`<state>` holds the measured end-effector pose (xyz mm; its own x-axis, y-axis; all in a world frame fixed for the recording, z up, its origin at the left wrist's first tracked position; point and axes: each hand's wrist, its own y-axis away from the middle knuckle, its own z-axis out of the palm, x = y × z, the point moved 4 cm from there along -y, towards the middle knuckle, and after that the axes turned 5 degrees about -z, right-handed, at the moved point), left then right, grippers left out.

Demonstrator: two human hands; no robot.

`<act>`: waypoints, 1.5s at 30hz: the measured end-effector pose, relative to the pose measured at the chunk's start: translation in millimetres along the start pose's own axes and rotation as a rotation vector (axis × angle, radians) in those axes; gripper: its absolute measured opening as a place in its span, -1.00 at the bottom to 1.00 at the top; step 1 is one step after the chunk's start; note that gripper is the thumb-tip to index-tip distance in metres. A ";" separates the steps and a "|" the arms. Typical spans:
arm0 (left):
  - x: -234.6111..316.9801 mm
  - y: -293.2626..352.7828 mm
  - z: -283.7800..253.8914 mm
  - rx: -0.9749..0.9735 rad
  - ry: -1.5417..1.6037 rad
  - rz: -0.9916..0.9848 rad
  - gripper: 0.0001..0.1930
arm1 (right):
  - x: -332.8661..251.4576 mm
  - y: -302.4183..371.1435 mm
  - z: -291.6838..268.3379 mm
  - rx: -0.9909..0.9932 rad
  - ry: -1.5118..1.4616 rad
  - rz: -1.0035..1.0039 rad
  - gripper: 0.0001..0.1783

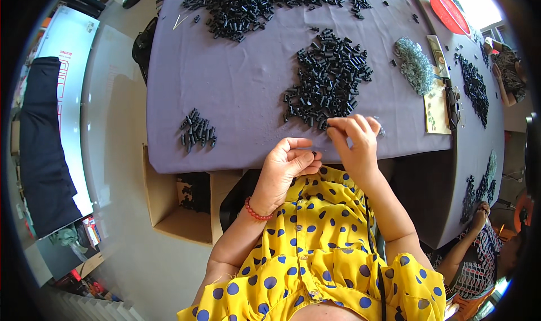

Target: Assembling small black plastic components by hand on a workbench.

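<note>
Left hand [290, 164] pinches small black piece [314, 154]; nearer right hand [356, 143], fingertips nearly together, hold unclear, meets lower edge of black tube-shaped pieces pile [331, 76], long axis up-frame.

Purple-grey cloth-covered table [248, 84] — heaps of small black cylinders [333, 76], a grey clump [414, 66].

Head-height fisheye view; steeply downward
</note>
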<state>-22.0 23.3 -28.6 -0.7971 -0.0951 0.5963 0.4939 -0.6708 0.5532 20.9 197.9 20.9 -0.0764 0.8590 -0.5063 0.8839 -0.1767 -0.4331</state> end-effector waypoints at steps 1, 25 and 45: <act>0.4 -0.2 -2.4 0.008 -0.008 0.004 -0.71 | 1.3 -4.6 2.7 0.025 0.086 -0.025 -0.85; 1.1 -1.4 -6.2 0.007 -0.022 0.015 -0.70 | 2.9 -22.3 14.2 -0.062 0.229 0.038 -0.88; 11.9 2.8 9.0 -0.144 0.074 0.179 -0.70 | -2.8 13.9 6.9 -0.185 -1.529 0.837 -0.78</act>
<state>-27.0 26.9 -14.8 -0.7270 -0.2718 0.6306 0.5791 -0.7362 0.3503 30.2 189.8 11.1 0.1555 -0.6300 -0.7609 0.9367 -0.1506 0.3162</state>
